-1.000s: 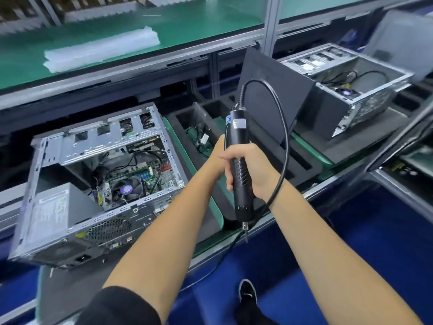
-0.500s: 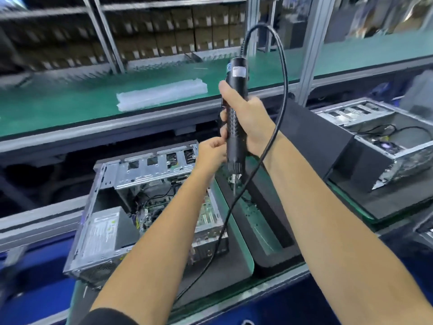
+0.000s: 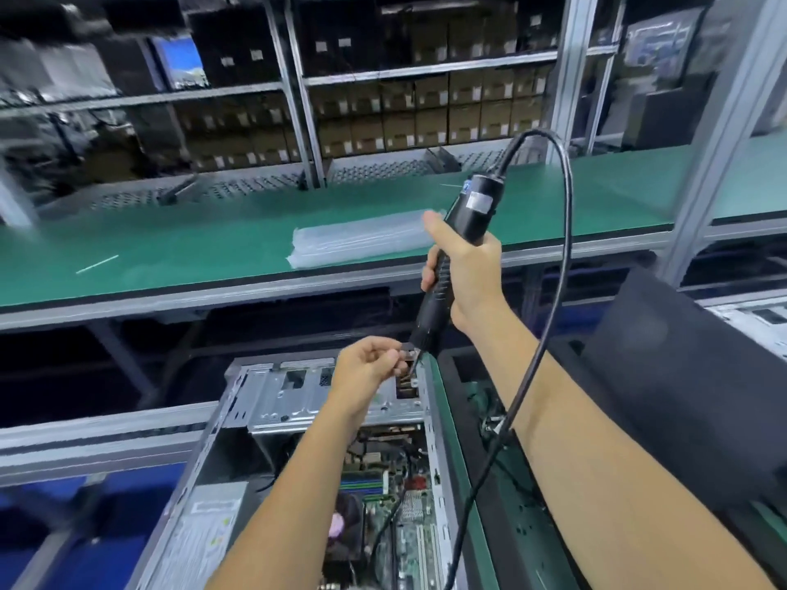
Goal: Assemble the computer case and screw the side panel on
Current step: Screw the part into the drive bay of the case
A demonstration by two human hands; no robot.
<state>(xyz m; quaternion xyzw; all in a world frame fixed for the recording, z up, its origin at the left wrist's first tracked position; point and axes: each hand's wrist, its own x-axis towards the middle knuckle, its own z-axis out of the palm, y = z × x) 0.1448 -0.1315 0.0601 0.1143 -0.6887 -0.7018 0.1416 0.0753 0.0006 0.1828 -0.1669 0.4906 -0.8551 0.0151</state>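
Observation:
An open grey computer case lies on its side below my hands, its motherboard and power supply exposed. My right hand grips a black electric screwdriver, raised and tilted, with its tip pointing down-left over the case's far end. The tool's black cable loops up and down past my right forearm. My left hand has curled fingers pinching something small at the screwdriver's tip; what it pinches is too small to tell. A dark side panel leans at the right.
A green-topped bench runs across behind the case, with a stack of clear plastic bags on it. Shelves of brown boxes stand behind. A black foam tray lies right of the case. A metal upright rises at the right.
My right hand has lifted the screwdriver higher and tilted it. My left hand has dropped from the tool's barrel to its tip. The camera view has swung upward toward the shelves.

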